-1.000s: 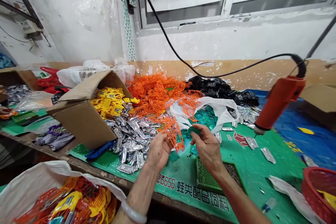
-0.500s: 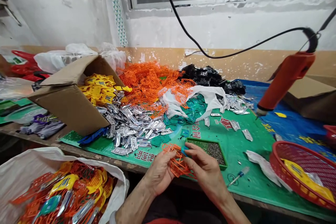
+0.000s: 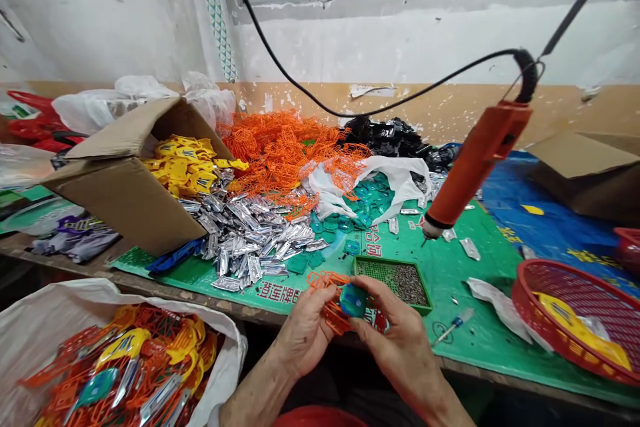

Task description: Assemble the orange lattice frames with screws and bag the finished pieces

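The left hand (image 3: 305, 330) and right hand (image 3: 400, 337) are together at lower centre, the left gripping one orange plastic lattice frame (image 3: 335, 317) and the right pinching one round teal plastic disc (image 3: 353, 300) onto it. The frame lies between the hands, its long axis running upper left to lower right; the disc sits nearer the right hand. Just beyond is one green rectangular tray (image 3: 390, 260) of small dark pieces. A white plastic sack (image 3: 220, 323) fills the lower left, one red plastic basket (image 3: 517, 300) sits right, and one orange electric hand tool (image 3: 477, 163) hangs upper right.
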`<state>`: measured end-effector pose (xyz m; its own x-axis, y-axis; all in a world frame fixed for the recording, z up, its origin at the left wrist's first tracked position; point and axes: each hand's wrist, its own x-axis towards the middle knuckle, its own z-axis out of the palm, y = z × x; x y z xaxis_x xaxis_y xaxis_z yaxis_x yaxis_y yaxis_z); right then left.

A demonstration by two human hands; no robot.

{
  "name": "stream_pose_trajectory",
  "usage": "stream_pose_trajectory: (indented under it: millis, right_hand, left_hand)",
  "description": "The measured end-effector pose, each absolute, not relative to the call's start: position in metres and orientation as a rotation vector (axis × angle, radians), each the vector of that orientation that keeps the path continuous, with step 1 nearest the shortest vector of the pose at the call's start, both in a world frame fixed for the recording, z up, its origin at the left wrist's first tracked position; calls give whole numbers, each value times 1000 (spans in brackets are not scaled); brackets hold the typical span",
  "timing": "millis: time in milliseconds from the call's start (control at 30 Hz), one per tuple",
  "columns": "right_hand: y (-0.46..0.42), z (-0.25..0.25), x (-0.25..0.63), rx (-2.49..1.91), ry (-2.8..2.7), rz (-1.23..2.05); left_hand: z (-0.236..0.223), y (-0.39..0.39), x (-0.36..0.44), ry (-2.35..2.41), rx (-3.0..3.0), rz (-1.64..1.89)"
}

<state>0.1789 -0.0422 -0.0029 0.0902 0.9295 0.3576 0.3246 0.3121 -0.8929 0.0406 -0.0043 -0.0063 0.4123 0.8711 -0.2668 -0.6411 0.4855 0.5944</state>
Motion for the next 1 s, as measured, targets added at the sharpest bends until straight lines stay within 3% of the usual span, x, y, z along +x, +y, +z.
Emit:
stream_pose_trajectory:
  millis: [367,600,1000]
  right_hand:
    - [-43,-16,174,-1214,-1519,366]
    - [-45,-23,179,-1275,-1353,531]
    - [-46,-23,168,-1225,-1497,335]
  left_hand:
    - [-4,-11,40,586,482,998]
    - [-8,-10,42,601,401,998]
    - [-4,-12,47,600,375,1006]
